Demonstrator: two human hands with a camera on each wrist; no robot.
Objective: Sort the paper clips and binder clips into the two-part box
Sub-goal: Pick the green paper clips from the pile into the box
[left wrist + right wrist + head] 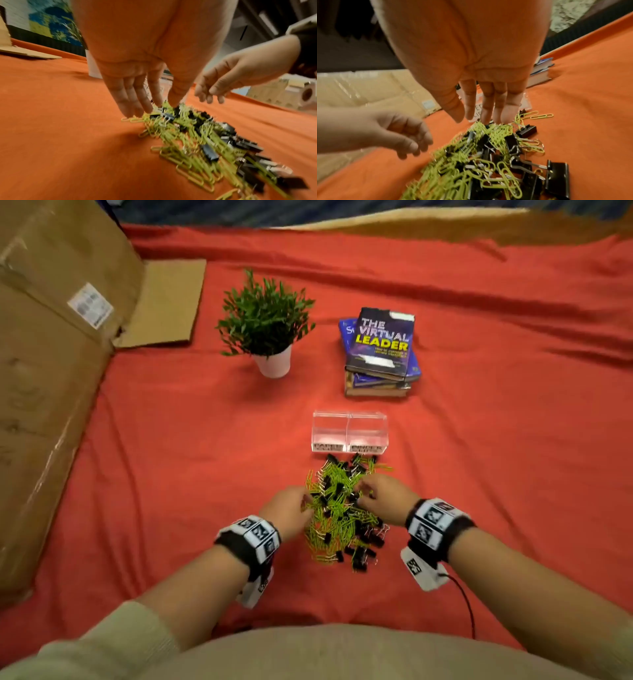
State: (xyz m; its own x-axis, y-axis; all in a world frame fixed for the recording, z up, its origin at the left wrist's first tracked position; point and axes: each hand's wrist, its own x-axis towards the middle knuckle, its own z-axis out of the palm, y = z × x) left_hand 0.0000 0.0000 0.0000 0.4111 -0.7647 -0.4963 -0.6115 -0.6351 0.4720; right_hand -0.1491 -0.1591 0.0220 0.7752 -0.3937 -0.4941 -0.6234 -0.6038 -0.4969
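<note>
A mixed pile of yellow-green paper clips (330,501) and black binder clips (363,539) lies on the red cloth, right in front of the clear two-part box (349,428). Both box halves look empty. My left hand (303,508) reaches into the pile's left side; in the left wrist view its straight fingers (137,106) and thumb touch the clips. My right hand (364,494) hovers over the pile's far right part, and its fingers (486,112) point down just above the clips (498,129). Neither hand visibly holds a clip.
A potted plant in a white pot (272,361) and a stack of books (380,354) stand beyond the box. A big cardboard box (51,364) with an open flap (168,302) fills the left side. A black cable (467,604) trails from my right wrist.
</note>
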